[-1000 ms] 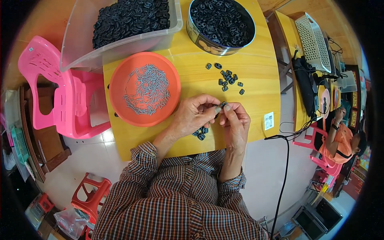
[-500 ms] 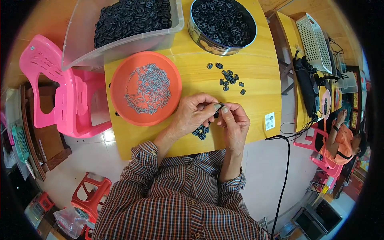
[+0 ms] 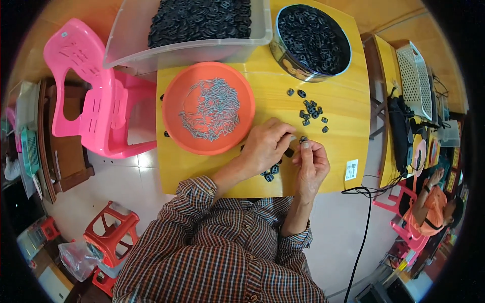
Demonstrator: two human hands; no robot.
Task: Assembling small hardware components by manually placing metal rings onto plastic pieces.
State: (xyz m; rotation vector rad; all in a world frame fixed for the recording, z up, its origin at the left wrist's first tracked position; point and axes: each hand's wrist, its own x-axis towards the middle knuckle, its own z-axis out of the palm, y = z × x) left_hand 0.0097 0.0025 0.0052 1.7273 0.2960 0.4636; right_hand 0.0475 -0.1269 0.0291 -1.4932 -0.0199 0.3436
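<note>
My right hand (image 3: 312, 162) pinches a small black plastic piece (image 3: 303, 139) with holes between thumb and fingertips. Close beside it, my left hand (image 3: 268, 145) is closed in a pinch; a tiny pale tip shows at its fingertips, too small to name. Several finished-looking black pieces (image 3: 269, 177) lie in a cluster under and in front of my hands, partly hidden by them. Left of my hands stands a round orange plate (image 3: 174, 129) with many small grey screws (image 3: 214, 108) in it. Beyond my hands, more loose black pieces (image 3: 311, 108) are scattered on the yellow table (image 3: 262, 86).
A clear plastic bin (image 3: 202, 54) and a round tin (image 3: 303, 74), both full of black pieces, stand at the far side. A white label (image 3: 351, 170) sits near the right edge. A pink chair (image 3: 93, 108) is at left; a black cable (image 3: 361, 227) hangs at right.
My hands have drawn apart from each other; the black piece stays in the right hand. The whole view has shifted, so the table appears farther right and slightly higher.
</note>
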